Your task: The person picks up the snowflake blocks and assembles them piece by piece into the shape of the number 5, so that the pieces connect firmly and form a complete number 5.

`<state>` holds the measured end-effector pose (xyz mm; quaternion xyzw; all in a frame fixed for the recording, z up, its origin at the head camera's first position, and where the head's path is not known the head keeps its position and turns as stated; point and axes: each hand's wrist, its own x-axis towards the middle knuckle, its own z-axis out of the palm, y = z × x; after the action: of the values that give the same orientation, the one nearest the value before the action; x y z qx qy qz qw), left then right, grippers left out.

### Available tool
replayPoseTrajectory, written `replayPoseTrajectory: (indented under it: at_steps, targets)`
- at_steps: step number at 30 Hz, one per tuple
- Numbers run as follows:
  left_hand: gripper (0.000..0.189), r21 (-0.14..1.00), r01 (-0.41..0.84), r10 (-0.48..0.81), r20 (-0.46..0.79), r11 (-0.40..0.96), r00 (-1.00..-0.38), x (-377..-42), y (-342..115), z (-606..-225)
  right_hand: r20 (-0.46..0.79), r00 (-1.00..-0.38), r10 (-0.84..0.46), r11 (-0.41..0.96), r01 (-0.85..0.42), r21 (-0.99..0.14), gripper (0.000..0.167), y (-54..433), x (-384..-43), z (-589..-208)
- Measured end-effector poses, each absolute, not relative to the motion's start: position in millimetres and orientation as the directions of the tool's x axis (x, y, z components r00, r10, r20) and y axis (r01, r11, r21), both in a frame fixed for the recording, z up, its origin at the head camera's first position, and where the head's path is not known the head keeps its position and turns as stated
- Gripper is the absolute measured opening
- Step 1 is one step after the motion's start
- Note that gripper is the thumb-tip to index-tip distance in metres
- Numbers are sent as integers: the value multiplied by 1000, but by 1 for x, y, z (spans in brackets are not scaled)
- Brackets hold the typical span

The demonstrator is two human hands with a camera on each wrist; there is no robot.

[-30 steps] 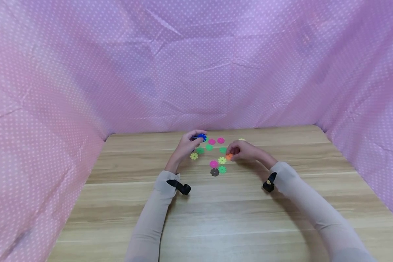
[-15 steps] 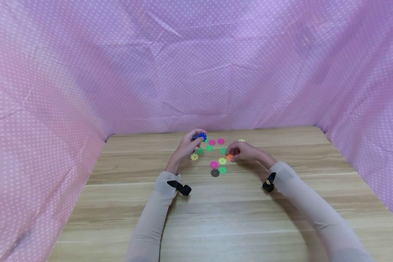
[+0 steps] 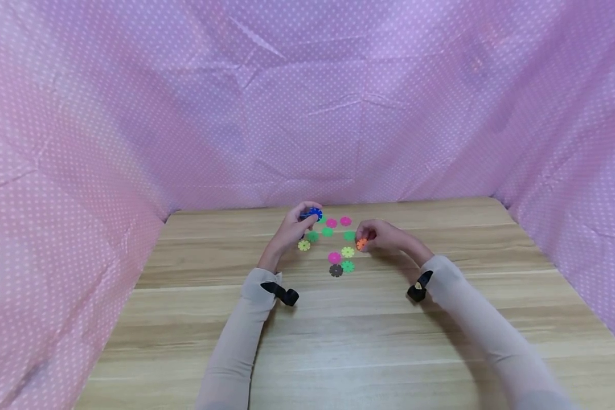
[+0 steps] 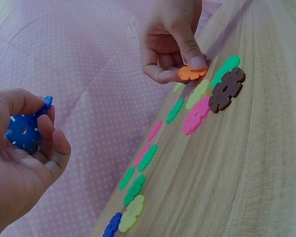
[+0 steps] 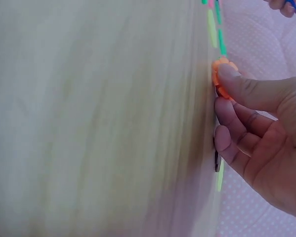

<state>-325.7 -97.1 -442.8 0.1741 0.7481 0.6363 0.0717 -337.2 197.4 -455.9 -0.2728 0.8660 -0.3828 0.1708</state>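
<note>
My left hand (image 3: 290, 225) held blue discs (image 4: 30, 123); my right hand (image 3: 382, 233) pinched an orange disc (image 3: 361, 244), nearer the right edge of the table (image 3: 502, 256).

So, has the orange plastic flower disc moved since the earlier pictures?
Yes: in the head view, the orange disc sits slightly farther right of the brown plastic flower disc.

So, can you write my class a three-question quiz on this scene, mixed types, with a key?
1. What colour is the disc pinched by the right hand?
A) pink
B) orange
C) brown
2. True or false: the left hand holds nothing.
3. Fill in: the cloth behind the table is patterned with pale ___.

Key: 1 B; 2 false, it holds blue discs; 3 dots.
</note>
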Motion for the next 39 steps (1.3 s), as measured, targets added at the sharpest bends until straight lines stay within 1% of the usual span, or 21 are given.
replayPoseTrajectory:
  at_steps: [4, 7, 13, 18, 25, 27, 32, 39]
  targets:
    - [32, 978, 161, 349, 108, 129, -931, -326, -97, -443, -44, -818, -573, 528, -327, -784, 14, 198, -340, -456]
    - [33, 979, 157, 344, 104, 129, -933, -326, -96, -443, -17, -842, -540, 512, -312, -801, 16, 197, -343, -454]
    - [38, 979, 146, 342, 90, 143, -936, -326, -96, -443, -12, -892, -451, 468, -225, -854, 21, 191, -347, -447]
    - [37, 978, 144, 341, 86, 149, -936, -326, -96, -443, 51, -904, -424, 408, -242, -880, 26, 183, -348, -441]
    - [36, 979, 135, 338, 78, 149, -938, -327, -95, -447, 67, -927, -370, 339, -202, -919, 25, 170, -345, -433]
    - [35, 980, 132, 338, 75, 148, -938, -328, -95, -448, 86, -929, -360, 318, -209, -925, 25, 167, -345, -432]
    - [36, 979, 141, 340, 84, 146, -937, -328, -95, -448, 182, -911, -369, 252, -286, -925, 23, 157, -345, -432]
    - [31, 977, 161, 345, 105, 139, -933, -330, -94, -449, 240, -911, -335, 198, -318, -927, 19, 150, -343, -431]
